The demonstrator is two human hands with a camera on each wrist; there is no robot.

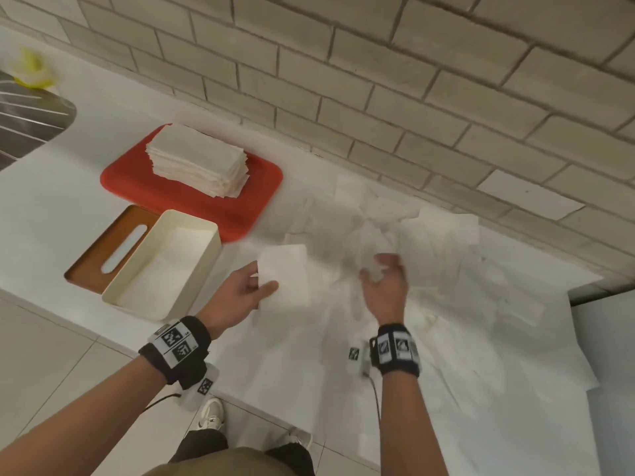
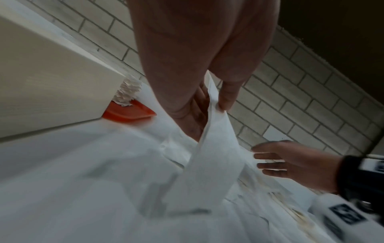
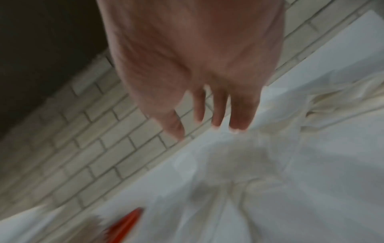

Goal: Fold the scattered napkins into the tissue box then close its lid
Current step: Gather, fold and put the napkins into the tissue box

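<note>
The left hand (image 1: 240,297) pinches one thin white paper napkin (image 1: 287,276) just beside the open cream tissue box (image 1: 161,266); the right hand (image 1: 386,286), fingers spread and empty, should catch its free edge and crease it flat.

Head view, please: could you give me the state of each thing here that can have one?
tissue box: open, napkins lying inside
lid: off, lying beside the box
napkin stack: folded, on the red tray
loose napkins: unfolded, scattered
left hand: pinching one napkin
right hand: fingers relaxed, empty
</note>
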